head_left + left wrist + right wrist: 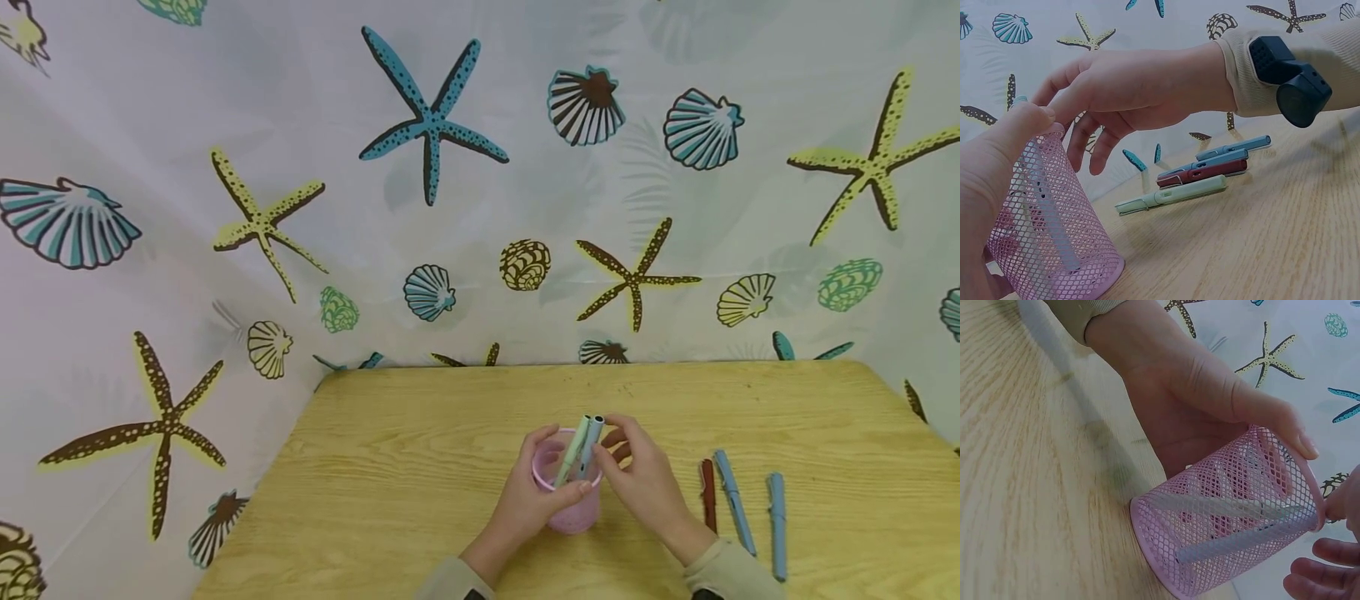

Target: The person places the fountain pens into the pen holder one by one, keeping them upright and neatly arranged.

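My left hand (528, 493) grips a pink mesh pen cup (573, 518), its thumb along the near rim. The cup stands on the table, tipped a little in the wrist views. Inside lean a light green pen (572, 454) and a blue-grey pen (589, 446), whose lower ends show through the mesh near the bottom. My right hand (645, 475) is at the cup's right rim, thumb and forefinger right beside the blue-grey pen's top, the other fingers loosely bent. In the right wrist view, my left hand (1191, 400) wraps the cup from behind.
To the right on the wooden table (420, 433) lie a dark red pen (708, 496) and two blue pens, one nearer (735, 500) and one farther right (777, 525). The left wrist view also shows a light green pen (1172, 194) beside them. A patterned cloth (480, 225) hangs behind.
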Demonstrator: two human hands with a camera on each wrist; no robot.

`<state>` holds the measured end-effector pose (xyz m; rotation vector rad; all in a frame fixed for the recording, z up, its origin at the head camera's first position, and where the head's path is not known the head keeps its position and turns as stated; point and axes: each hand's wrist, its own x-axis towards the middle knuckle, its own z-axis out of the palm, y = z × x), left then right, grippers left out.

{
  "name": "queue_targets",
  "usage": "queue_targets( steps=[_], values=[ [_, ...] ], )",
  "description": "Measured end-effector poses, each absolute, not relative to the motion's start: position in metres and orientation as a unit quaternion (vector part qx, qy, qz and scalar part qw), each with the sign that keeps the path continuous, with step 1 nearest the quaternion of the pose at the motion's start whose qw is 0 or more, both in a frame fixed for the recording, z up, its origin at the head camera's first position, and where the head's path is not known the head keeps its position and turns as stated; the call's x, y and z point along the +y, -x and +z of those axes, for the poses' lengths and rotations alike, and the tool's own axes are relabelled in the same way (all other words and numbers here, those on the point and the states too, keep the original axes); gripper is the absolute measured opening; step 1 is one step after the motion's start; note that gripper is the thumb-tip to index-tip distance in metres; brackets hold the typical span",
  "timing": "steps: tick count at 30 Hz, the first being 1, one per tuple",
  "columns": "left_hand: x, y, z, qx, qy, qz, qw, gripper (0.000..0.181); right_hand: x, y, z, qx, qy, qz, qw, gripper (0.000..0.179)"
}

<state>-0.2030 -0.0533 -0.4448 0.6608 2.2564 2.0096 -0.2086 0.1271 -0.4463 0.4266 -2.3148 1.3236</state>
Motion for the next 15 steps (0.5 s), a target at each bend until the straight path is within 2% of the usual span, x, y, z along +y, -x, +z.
queue_targets(
  steps=[7,15],
  values=[
    [-0.053,0.204,-0.445,0.731,-0.215,0.647,0.029,0.074,0.136,0.207,-0.447,-0.844,-0.135,0.472,0.216,0.042],
    [-0.052,0.206,-0.446,0.731,-0.214,0.647,0.033,0.075,0.148,0.206,-0.449,-0.851,-0.117,0.464,0.215,0.039]
  ],
)
